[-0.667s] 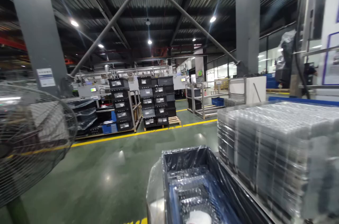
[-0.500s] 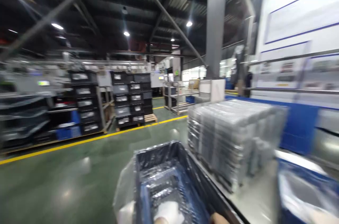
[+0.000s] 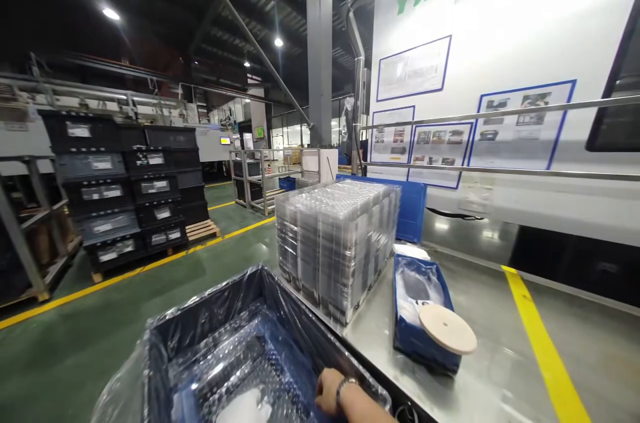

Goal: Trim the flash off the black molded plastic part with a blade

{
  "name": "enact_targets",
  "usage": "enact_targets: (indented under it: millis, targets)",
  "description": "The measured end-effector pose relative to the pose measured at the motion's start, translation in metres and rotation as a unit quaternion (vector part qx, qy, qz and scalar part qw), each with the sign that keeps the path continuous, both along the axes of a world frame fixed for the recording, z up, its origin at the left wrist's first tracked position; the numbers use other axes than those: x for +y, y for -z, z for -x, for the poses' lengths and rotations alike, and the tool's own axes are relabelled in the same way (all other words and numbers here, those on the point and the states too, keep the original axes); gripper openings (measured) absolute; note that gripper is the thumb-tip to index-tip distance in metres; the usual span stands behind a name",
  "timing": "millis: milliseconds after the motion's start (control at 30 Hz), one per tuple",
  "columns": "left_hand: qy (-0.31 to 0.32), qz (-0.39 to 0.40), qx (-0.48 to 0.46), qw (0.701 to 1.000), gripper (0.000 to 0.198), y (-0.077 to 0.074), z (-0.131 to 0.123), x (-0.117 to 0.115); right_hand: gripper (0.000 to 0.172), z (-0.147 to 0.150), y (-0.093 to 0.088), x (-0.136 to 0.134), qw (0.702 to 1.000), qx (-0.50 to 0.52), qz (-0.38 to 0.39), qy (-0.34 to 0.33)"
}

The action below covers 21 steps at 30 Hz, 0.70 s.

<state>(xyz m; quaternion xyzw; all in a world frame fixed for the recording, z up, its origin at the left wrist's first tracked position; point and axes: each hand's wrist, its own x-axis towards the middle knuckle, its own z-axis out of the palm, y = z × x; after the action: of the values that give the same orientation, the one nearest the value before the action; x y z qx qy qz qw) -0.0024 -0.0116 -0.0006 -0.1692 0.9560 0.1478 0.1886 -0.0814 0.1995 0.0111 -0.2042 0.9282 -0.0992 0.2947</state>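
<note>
Bin liner lies just ahead-left of your right hand — knuckles curled at the crate's near rim, grasp unclear — left hand out of sight.

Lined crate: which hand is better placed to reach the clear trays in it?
Right, probably. The right hand is inside the plastic-lined crate, by its right wall and close to the clear trays. The left hand is not in view, so nothing shows it nearer.
</note>
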Motion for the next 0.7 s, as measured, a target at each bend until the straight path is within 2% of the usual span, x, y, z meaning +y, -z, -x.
enact_targets:
  millis: [333,433,600,700]
  targets:
    - [-0.005,0.006,0.004,1.0,0.039,-0.01,-0.005,0.01,0.018,-0.004,-0.01,0.002,1.0,0.001,0.002,0.003]
    - [-0.007,0.002,0.006,1.0,0.033,-0.021,-0.008,0.015,0.018,-0.004,-0.011,0.002,1.0,-0.001,-0.001,0.002]
    - [-0.006,-0.013,0.03,0.999,0.042,-0.046,-0.017,0.027,0.018,-0.003,-0.008,0.003,1.0,0.007,-0.003,-0.001]
    - [-0.012,-0.02,0.035,0.999,0.043,-0.055,-0.019,0.031,0.018,-0.003,-0.007,0.003,1.0,0.01,-0.003,-0.002]
